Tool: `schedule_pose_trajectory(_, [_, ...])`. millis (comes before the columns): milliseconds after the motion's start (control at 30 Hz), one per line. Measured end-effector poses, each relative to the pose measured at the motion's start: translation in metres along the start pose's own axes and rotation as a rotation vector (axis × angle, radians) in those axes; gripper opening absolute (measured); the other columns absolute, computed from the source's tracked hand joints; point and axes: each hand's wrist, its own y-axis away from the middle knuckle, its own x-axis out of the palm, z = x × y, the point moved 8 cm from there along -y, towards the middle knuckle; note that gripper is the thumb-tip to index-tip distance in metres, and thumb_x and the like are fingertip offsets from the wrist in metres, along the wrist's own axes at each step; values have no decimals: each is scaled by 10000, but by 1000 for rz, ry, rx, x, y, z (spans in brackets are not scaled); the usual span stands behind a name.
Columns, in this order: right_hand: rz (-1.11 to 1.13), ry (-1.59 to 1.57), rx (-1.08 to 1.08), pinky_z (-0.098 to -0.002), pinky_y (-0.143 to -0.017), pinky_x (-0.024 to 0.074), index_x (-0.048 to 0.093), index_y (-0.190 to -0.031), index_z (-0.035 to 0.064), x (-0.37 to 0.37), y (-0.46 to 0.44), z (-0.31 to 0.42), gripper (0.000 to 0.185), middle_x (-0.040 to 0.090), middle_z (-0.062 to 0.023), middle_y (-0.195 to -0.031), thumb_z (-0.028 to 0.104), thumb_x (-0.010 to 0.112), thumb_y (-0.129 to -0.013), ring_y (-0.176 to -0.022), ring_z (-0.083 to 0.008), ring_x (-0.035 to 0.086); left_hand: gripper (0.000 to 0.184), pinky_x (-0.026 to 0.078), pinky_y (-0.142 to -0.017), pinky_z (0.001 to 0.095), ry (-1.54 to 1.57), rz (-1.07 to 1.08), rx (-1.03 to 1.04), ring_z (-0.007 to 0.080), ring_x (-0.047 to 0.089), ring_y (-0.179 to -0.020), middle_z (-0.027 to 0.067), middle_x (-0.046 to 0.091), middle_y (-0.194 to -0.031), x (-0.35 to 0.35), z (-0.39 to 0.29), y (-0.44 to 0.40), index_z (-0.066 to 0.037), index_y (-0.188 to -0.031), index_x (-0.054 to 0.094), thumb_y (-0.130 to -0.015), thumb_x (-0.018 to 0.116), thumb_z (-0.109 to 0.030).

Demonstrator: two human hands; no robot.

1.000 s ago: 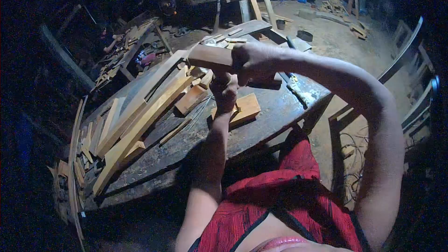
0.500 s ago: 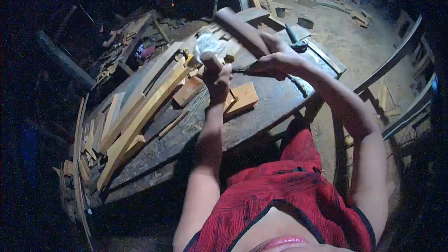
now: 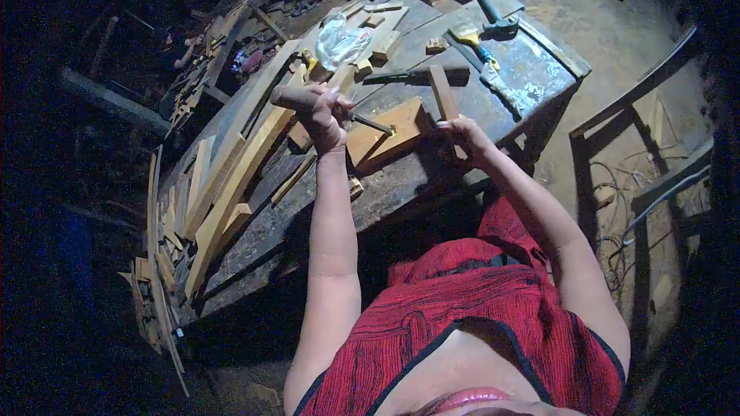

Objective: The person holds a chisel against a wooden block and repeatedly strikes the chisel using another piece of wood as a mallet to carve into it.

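Fingers of left hand (image 3: 322, 119) wrapped tight round chisel (image 3: 372, 124), now tipped toward left of frame, its tip at wooden block (image 3: 402, 125) just above frame centre. Fingers of right hand (image 3: 470, 139) clamped on wooden bar (image 3: 444, 94), lowered from over chisel to block's right. Apparently between blows; slant suggests prying.

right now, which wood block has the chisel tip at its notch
The large orange-brown block between the left hand and right hand: the chisel reaches its notch. The smaller block beside the plastic bag has no tool at it.
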Motion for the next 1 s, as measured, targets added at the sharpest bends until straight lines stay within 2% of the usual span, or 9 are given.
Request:
schedule_pose_trajectory(133, [58,166,-124,-241,-590,402,590,-825,43,-9,-28,-16,265,572,-8,-765,290,652,-755,-677,-83,514,192,454,-505,283,77,139,-57,148,515,-492,31,467,-597,15,0,2,-76,-822,441,-714,599,-60])
schedule_pose_trajectory(267, [-22,235,-88,-250,-593,402,600,-820,18,-16,-32,-21,320,578,-14,-759,318,670,-735,-649,-91,508,197,449,-514,303,153,350,-174,150,498,-495,32,448,-601,33,13,-7,-73,-819,440,-708,602,-68])
schedule_pose_trajectory(400, [-98,277,-58,-270,-621,423,603,-865,-5,-16,-32,-21,391,594,-37,-774,343,689,-709,-666,-117,530,200,445,-500,278,151,427,-217,142,493,-487,28,458,-614,56,18,-9,-59,-814,457,-700,618,-89])
schedule_pose_trajectory(467, [-119,251,-39,-276,-625,427,601,-873,-13,-10,-24,-15,413,596,-47,-776,351,696,-701,-674,-124,538,192,445,-509,285,53,379,-216,150,489,-484,33,457,-605,60,18,-9,-71,-811,456,-699,611,-87])
schedule_pose_trajectory(500, [-92,201,-53,-266,-569,419,566,-876,19,-7,-23,-13,328,553,-22,-737,285,680,-721,-640,-115,516,184,445,-518,292,-46,331,-215,158,485,-481,37,455,-596,63,19,-10,-83,-809,456,-699,604,-85])
schedule_pose_trajectory(533, [-64,150,-67,-255,-514,411,530,-878,51,-5,-24,-13,255,509,3,-699,218,663,-740,-605,-106,494,203,423,-442,242,-79,184,-134,122,486,-459,7,456,-586,64,18,-9,-67,-788,474,-682,646,-89])
schedule_pose_trajectory(633, [-70,279,-115,-238,-524,384,527,-875,55,-9,-30,-11,272,511,10,-700,233,676,-733,-609,-92,488,196,407,-422,238,-217,56,15,110,489,-455,7,480,-590,77,16,6,-75,-744,504,-680,684,-121])
schedule_pose_trajectory(733, [-69,120,9,-229,-529,374,526,-876,61,5,-2,1,289,519,12,-707,246,689,-724,-610,-83,485,206,413,-431,238,-395,102,65,95,507,-474,1,507,-594,85,20,10,-61,-710,515,-701,690,-170])
schedule_pose_trajectory(1000, [-84,215,-72,-225,-520,361,530,-882,60,-4,-12,-3,306,516,16,-708,259,695,-718,-597,-78,471,215,426,-482,227,-647,252,75,76,463,-477,-27,473,-561,104,41,20,-85,-699,500,-715,691,-183])
